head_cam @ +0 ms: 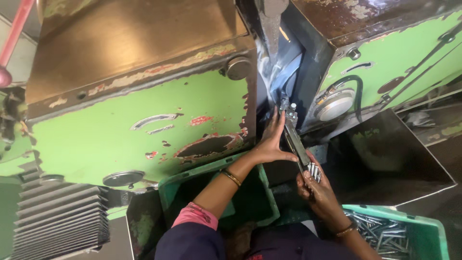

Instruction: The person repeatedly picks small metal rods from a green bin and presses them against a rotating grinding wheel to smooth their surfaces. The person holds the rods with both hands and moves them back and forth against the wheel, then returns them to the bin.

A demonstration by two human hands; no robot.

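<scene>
My left hand (270,144) lies flat and unclenched against the narrow metal feed rail (294,139) between the green machine housings (144,125), while my right hand (315,190) grips a cluster of small steel pins (314,171) at the rail's lower end.

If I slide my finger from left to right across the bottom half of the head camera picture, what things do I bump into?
Grey ribbed bellows cover → empty green crate → left hand → slanted metal rail → right hand holding short metal pins → green crate of metal pins.
</scene>
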